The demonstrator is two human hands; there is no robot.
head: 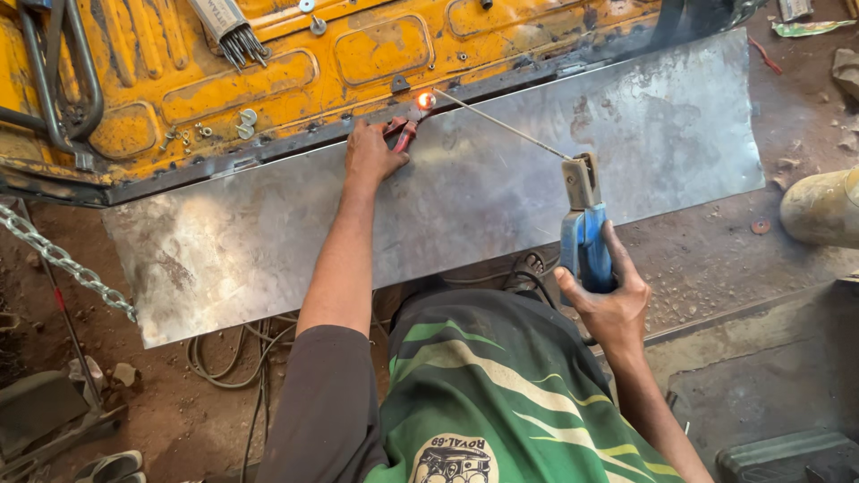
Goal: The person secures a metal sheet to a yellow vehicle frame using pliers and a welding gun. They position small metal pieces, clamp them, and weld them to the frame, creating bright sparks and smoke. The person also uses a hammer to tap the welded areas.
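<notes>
Under your left hand (373, 154) lies a sheet of bare metal (268, 250), dull grey, smudged and faintly shiny in patches, against a yellow painted metal panel (358, 54) that is chipped and rusty. Your right hand (611, 304) grips an electrode holder (586, 237) with glossy blue plastic handles and worn metal jaws. The ground (716, 259) is rough, gritty dirt.

A metal sheet (465, 188) lay across mid-frame, its upper edge against a vehicle panel (224, 72) above. A chain (54, 255) ran at left, cables (242, 358) below, a cylinder (823, 207) at right.
</notes>
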